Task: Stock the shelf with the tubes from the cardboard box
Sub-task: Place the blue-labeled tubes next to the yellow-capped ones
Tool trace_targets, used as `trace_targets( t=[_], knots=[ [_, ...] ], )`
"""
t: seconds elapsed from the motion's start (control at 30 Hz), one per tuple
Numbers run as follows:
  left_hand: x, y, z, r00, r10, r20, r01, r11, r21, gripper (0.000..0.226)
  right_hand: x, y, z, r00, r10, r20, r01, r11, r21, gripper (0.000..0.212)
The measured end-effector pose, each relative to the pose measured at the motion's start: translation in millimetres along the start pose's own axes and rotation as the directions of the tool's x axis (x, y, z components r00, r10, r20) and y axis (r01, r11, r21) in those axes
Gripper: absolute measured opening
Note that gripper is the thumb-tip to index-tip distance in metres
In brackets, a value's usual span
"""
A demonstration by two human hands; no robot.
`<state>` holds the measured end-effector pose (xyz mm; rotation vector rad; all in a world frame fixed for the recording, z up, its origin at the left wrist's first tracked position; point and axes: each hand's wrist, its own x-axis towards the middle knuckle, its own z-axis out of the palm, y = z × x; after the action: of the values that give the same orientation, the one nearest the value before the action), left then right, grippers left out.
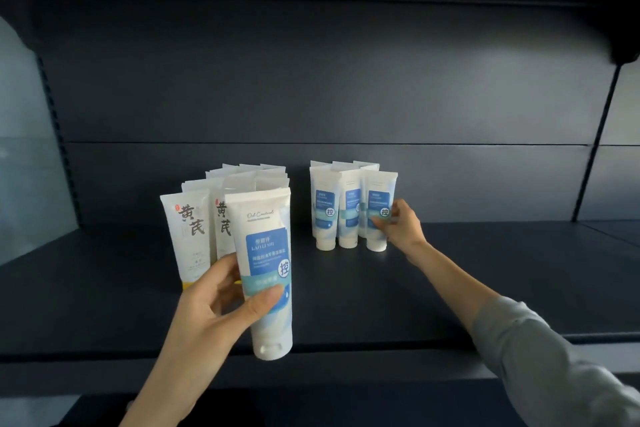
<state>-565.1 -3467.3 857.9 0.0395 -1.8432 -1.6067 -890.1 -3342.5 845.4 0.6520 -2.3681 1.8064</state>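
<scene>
Stocking in progress: one tube held, one being settled in its row.

My left hand (214, 305) grips a blue-label tube (268, 253) cap-down, thumb across its front, just above the shelf edge (346, 350) and in front of the yellow-capped tubes (192, 236). My right hand (403, 227) pinches the front-right tube (377, 215) of the blue group (327, 215), which stands cap-down on the shelf (381, 305). Next, I judge, that pinch lets go and my left hand's tube crosses to the blue group, set down upright without nudging its neighbours (they look easy to topple). Bare shelf lies in front and right of that group. The cardboard box is out of view.
</scene>
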Motion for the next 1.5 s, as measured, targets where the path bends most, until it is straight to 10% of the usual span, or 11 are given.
trace_targets(
  t=[0.6,0.9,1.5],
  knots=[
    [19.8,-4.2,20.5,0.998,0.064,0.025,-0.065,0.998,0.020,0.043,-9.4,-14.7,-7.6,0.998,-0.019,-0.064,0.014,0.996,-0.085,0.062],
    [40.0,0.2,47.0,0.993,0.113,-0.027,-0.111,0.993,0.043,0.040,-85.2,-54.6,-26.3,0.963,-0.265,0.059,0.252,0.953,0.168,0.031],
    [35.8,-20.4,90.9,0.979,0.189,-0.080,-0.183,0.980,0.076,0.040,-170.1,-50.8,-11.5,0.825,-0.517,0.230,0.530,0.848,0.004,0.072]
  ],
)
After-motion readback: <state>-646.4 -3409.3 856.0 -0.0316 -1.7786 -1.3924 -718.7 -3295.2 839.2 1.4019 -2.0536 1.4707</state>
